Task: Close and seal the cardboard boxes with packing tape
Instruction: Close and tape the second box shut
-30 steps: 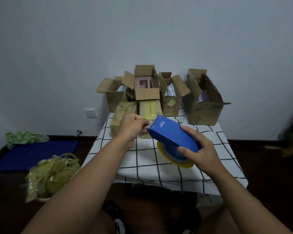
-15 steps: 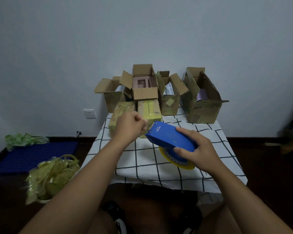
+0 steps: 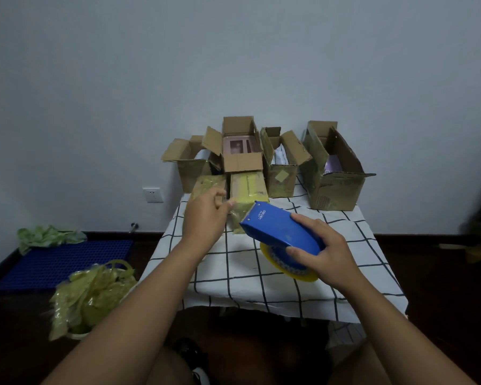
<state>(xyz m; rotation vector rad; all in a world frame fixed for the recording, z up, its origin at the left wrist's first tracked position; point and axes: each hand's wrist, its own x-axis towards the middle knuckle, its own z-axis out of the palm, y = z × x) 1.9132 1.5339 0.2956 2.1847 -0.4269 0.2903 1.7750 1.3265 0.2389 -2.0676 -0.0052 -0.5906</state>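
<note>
Cardboard boxes (image 3: 335, 173), flaps open; glossy yellow tape (image 3: 290, 266)

Table (image 3: 261, 284): four open boxes stood in a row along its back edge against the wall (image 3: 233, 65), namely the left box (image 3: 190, 173), second box (image 3: 240, 151), third box (image 3: 282, 170) and right box (image 3: 336, 184). Two taped boxes (image 3: 249, 187) lay before them. Tape dispenser (image 3: 281, 227) was held above the table's middle. Bag (image 3: 89, 298) and mat (image 3: 59, 262) lay on the floor, left of the table.
</note>
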